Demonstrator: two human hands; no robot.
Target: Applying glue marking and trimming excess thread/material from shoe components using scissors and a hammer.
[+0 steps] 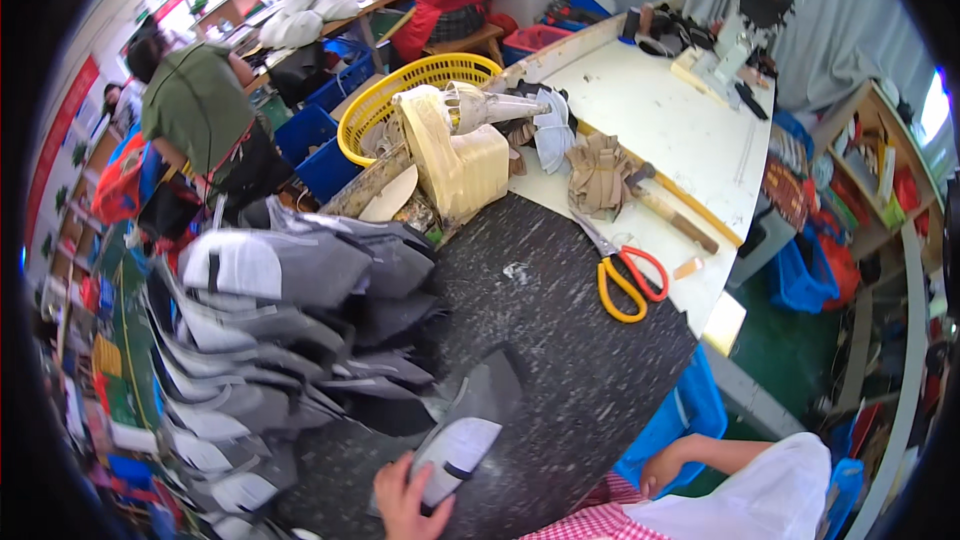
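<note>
My left hand (408, 502) grips the near end of a grey fabric piece (468, 430) on the dark speckled tabletop (560, 380). This piece has a white panel and a small black tab. Left of it lies a large overlapping pile of similar grey and white fabric pieces (270, 340). My right hand (664, 466) is low at the right, beside a blue bin (690, 405) and next to the pink checked cloth at my body. Its fingers are curled, and what they hold, if anything, is hidden. Scissors (622, 283) with red and yellow handles lie toward the far right of the dark surface.
A hammer (672, 212), brown gloves (598, 176) and a yellow stick lie on the white table (690, 150). A tape-wrapped stand (455, 155) and a yellow basket (365, 105) are beyond. A machine (735, 40) stands far right. Two co-workers (200, 110) are at the left and back.
</note>
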